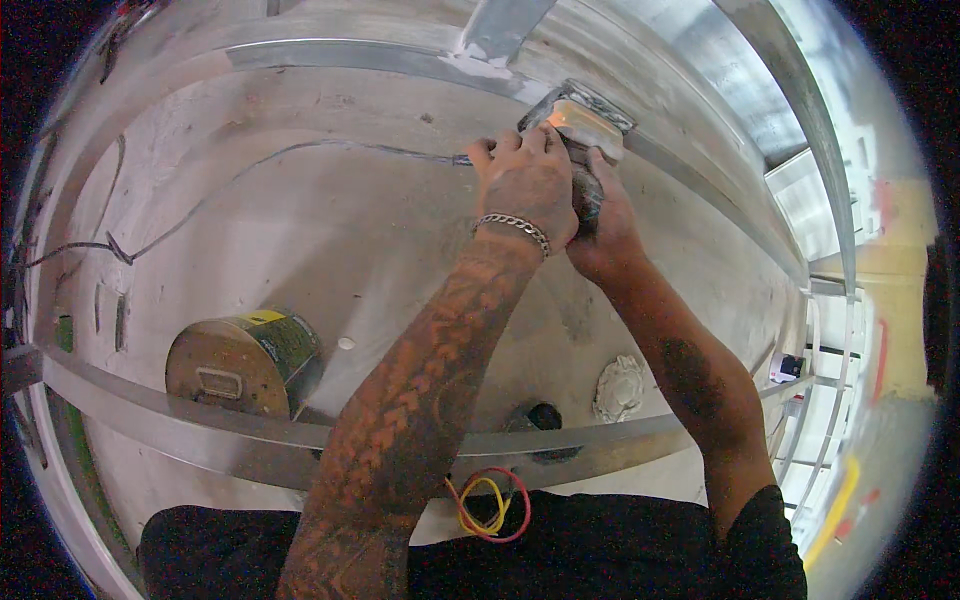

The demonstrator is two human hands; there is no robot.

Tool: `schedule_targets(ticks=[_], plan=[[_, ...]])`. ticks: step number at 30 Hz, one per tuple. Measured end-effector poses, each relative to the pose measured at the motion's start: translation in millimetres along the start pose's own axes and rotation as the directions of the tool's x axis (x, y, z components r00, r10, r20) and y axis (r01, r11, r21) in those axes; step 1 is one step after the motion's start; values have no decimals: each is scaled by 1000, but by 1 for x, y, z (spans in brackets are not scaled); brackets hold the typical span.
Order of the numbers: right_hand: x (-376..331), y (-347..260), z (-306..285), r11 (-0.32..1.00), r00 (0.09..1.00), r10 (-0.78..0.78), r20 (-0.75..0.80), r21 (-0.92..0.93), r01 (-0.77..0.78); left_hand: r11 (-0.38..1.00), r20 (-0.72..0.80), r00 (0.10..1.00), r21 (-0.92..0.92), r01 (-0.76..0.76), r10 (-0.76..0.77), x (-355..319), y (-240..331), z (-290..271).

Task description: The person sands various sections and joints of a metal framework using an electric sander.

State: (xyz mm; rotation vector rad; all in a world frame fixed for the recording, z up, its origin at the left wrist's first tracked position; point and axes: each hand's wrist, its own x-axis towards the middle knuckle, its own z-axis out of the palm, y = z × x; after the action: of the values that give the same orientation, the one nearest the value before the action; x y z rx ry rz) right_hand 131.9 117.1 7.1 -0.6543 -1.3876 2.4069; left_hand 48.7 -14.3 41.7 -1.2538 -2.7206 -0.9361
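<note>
A corded power sander (588, 130) with an orange-and-pale body and a dusty, flat rectangular pad lies against a metal frame bar at the upper middle. My left hand (525, 185), with a chain bracelet at its wrist, is closed over the tool's left side. My right hand (612, 222) wraps round its dark grip from the right. The fingers of both hands partly hide the body. From beside my left hand a dark power cord (330, 146) runs left, with a kink in it near the far left.
A metal bar (240, 440) crosses in front of me. Beyond it stand a round tin (225, 365), a dark round object (543, 416) and a crumpled whitish lump (620, 388). Red and yellow loops of wire (500, 505) hang near my body. A curved-looking metal beam (800, 90) rises at right.
</note>
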Motion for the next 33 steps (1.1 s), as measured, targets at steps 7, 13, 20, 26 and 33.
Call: schedule_targets(ticks=[7, 13, 20, 26, 33], plan=[[-1, -3, -16, 1000, 1000, -3, 30, 24, 2, 1000, 4, 1000, -22, -14, 15, 4, 5, 8], [-17, -20, 16, 929, 991, 132, 33, 346, -135, 999, 83, 996, -33, -31, 33, 5, 6, 0], [-25, -29, 15, 911, 983, 180, -29, 381, -156, 998, 26, 999, -31, -46, 47, 5, 15, 8], [-26, -30, 11, 900, 986, 168, 1, 408, -153, 995, 49, 996, -66, -69, 73, 6, 19, 9], [-19, -25, 15, 963, 992, 123, -6, 241, -118, 1000, 25, 1000, -13, -11, 11, 7, 13, 5]])
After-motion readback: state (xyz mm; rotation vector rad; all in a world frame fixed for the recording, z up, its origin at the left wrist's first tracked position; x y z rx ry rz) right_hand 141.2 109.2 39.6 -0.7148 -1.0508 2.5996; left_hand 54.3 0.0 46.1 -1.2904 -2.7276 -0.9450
